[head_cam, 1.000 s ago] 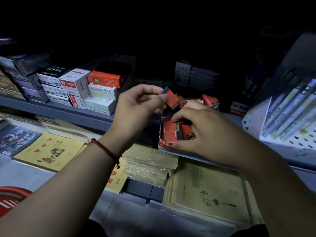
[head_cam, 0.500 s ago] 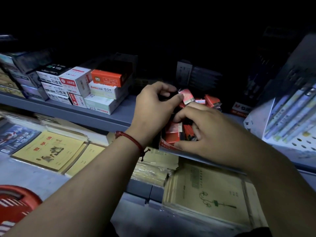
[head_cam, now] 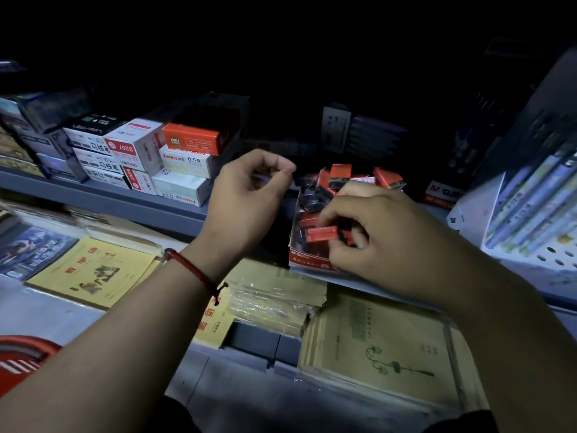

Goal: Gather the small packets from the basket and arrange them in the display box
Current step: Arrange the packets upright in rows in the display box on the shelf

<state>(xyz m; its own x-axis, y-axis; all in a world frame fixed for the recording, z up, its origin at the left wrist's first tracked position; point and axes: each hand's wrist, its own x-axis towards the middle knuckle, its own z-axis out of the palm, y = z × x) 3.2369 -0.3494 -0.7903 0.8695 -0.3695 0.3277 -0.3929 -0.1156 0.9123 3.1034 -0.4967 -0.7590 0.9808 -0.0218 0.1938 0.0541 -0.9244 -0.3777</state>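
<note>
Right hand (head_cam: 390, 242): thumb and fingers pinch one red packet (head_cam: 321, 234), held flat and low inside the display box (head_cam: 309, 264), just behind the box's red front wall. The palm covers the box's right part.

Left hand (head_cam: 249, 195): fingers curled, thumb tip against index tip, hovering just left of the box's back corner. Can't tell if anything thin is pinched there, it's too dark. Red cord bracelet (head_cam: 193, 271) on that wrist.

More red and dark packets (head_cam: 340, 176) are piled loosely in the box beyond the right hand's fingertips, some tilted, some on edge.

The box sits on the grey shelf (head_cam: 125, 204), its front edge past the shelf lip.

Left of the left hand: stacked white and orange stationery boxes (head_cam: 187, 145) on the same shelf. Right of the right hand: pen packs (head_cam: 530, 198), leaning.

Below both hands: wrapped notebooks (head_cam: 374, 348). Red basket (head_cam: 18, 357) far lower left, under the left forearm, only its rim in view.
</note>
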